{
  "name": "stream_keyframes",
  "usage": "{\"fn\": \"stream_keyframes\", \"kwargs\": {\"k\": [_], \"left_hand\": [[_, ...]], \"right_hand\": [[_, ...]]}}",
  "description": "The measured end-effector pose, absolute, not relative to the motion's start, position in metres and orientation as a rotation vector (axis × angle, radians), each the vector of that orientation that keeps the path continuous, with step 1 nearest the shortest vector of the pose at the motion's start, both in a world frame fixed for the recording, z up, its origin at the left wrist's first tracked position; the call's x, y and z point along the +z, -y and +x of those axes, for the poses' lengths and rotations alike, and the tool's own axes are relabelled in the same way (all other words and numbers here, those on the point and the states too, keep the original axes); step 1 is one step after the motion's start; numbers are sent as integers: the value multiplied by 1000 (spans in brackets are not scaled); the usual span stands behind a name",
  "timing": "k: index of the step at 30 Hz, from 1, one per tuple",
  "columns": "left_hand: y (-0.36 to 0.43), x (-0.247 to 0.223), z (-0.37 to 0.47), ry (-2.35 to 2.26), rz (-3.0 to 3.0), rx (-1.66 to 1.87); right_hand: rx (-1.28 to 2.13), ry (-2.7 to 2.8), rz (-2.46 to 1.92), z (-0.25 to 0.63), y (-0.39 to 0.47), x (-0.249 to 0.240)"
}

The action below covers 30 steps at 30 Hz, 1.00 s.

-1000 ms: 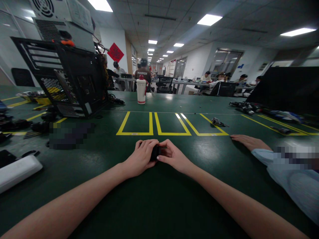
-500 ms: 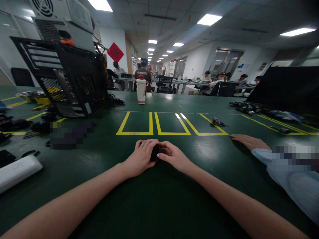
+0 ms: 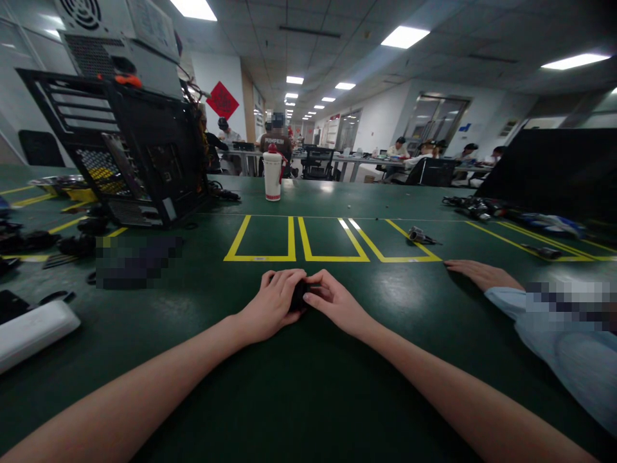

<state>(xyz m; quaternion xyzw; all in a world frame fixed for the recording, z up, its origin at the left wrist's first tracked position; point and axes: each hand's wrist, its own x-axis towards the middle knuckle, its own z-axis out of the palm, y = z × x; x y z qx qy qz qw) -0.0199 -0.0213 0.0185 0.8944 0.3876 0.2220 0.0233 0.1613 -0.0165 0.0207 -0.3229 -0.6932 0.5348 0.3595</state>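
Note:
A small black object (image 3: 299, 295) sits between my two hands, low over the green tabletop or resting on it. Its kind cannot be made out, since fingers cover most of it. My left hand (image 3: 276, 301) wraps round it from the left, fingers over the top and thumb beneath. From the right, my right hand (image 3: 335, 301) has its thumb and forefinger curled against the object's edge. Beyond my hands, yellow tape outlines (image 3: 336, 259) mark the table.
A black computer case (image 3: 139, 154) with grey units on top stands at left. A white cup (image 3: 272, 177) stands farther back. A small metal part (image 3: 419, 235) lies right of centre. Another person's hand (image 3: 482, 275) rests at right. A white block (image 3: 38, 333) lies near left.

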Motion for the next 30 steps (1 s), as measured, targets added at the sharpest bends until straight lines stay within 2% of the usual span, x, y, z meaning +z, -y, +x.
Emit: {"fn": "stream_keyframes", "kwargs": {"k": [16, 30], "left_hand": [[22, 20, -19, -1193, 2775, 672], [22, 20, -19, -1209, 2765, 676]], "right_hand": [[1469, 1784, -793, 163, 13, 20], [1409, 1800, -829, 164, 11, 21]]}}
